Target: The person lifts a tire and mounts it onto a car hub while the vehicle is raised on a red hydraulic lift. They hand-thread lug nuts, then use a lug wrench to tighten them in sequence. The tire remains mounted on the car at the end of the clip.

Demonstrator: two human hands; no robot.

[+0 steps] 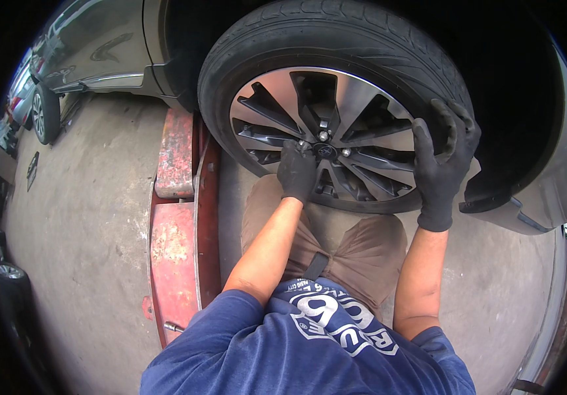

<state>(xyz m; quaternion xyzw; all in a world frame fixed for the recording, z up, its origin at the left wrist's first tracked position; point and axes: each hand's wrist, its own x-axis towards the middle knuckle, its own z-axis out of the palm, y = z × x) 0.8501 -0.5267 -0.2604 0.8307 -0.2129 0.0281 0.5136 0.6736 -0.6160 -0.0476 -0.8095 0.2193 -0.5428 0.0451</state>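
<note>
1. Closest in: blue shirt and tan trousers, the person is kneeling on the concrete floor right in front of the wheel.
2. Red lift ramp lies on the floor just left of the wheel, rusty in patches.
3. Left hand, black glove, is at the wheel's hub, fingers pinched on a lug nut just left of the centre cap.
4. Right hand, also gloved, is clamped on the tyre at the wheel's right edge, fingers curled over the tread.
5. The wheel itself is a silver and black alloy, mounted on the grey car.
6. Further off, well left of the wheel, another parked car.
</note>
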